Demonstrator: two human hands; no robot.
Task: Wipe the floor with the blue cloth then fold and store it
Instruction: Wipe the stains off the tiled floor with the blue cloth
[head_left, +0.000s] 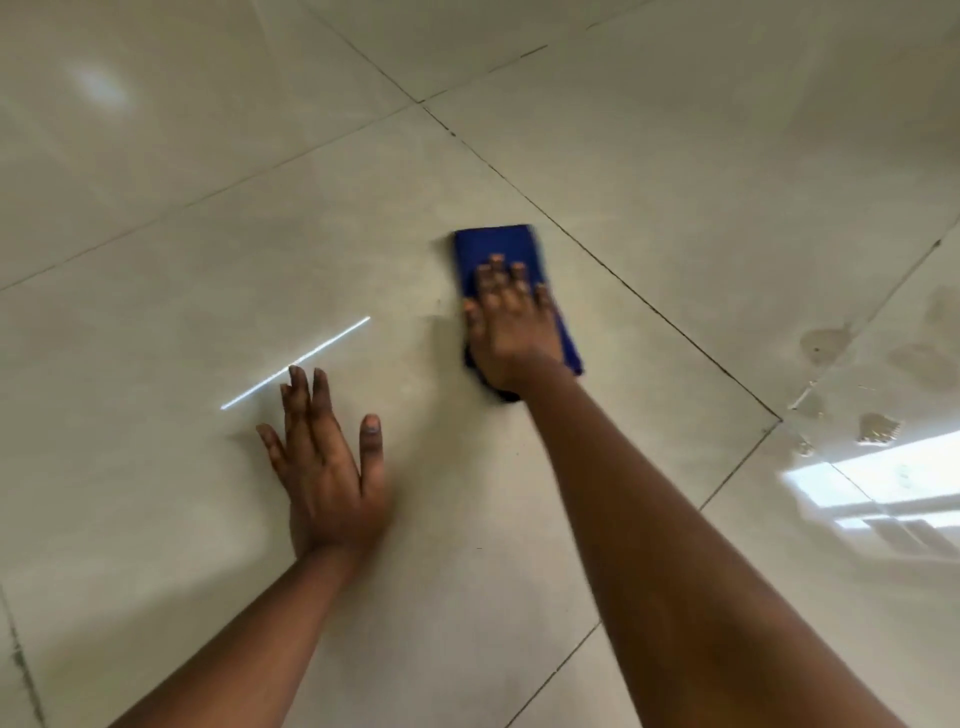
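A folded blue cloth (501, 248) lies flat on the glossy cream tiled floor (260, 208), near the middle of the view. My right hand (506, 325) presses down on the cloth with fingers spread, covering its near half. My left hand (324, 467) rests flat on the bare tile to the left and nearer to me, fingers apart, holding nothing. Both bare forearms reach in from the bottom edge.
Dark grout lines (649, 306) cross the floor diagonally. Wet patches and droplets (826, 343) sit on the tiles at the right. A bright window reflection (893, 478) shines at the right edge, and a thin streak of light (296, 364) lies by my left fingertips.
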